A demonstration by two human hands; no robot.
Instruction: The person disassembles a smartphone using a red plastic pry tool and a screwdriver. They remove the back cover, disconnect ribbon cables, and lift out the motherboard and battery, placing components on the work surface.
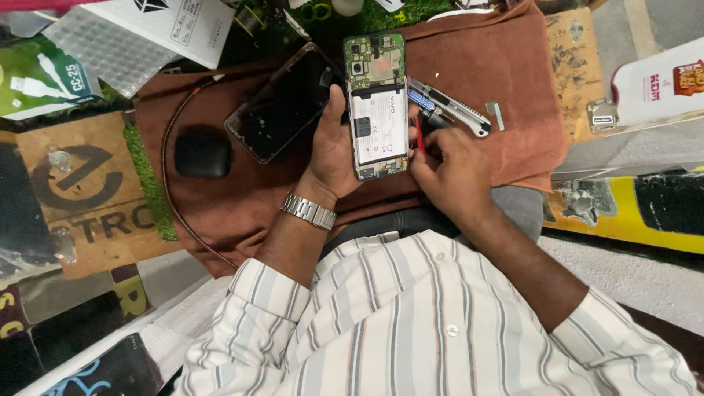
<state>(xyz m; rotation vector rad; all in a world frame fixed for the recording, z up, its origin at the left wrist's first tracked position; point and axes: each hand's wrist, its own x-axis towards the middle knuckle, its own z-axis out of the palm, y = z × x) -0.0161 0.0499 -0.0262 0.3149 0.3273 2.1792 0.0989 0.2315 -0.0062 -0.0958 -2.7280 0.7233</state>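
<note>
Brown cloth (506,88): covers the bench, work sits on it
Left hand (331,150): fingers closed around opened phone (376,106), held just above cloth, battery and green board showing
Right hand (456,172): pinched shut on thin red tool (419,143), tip at phone's right edge
Utility knife (451,108): on cloth, just right of phone
Black screen panel (284,103): left of phone
Black case (203,154): further left

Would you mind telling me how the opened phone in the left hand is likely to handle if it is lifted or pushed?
The opened phone is a flat slab, so it probably stays stiff and will not roll. Its green circuit board and battery are bare, so it is likely fragile to pressure. The left hand grips it by the edges, and the right hand holds a red tool at its side.
</note>
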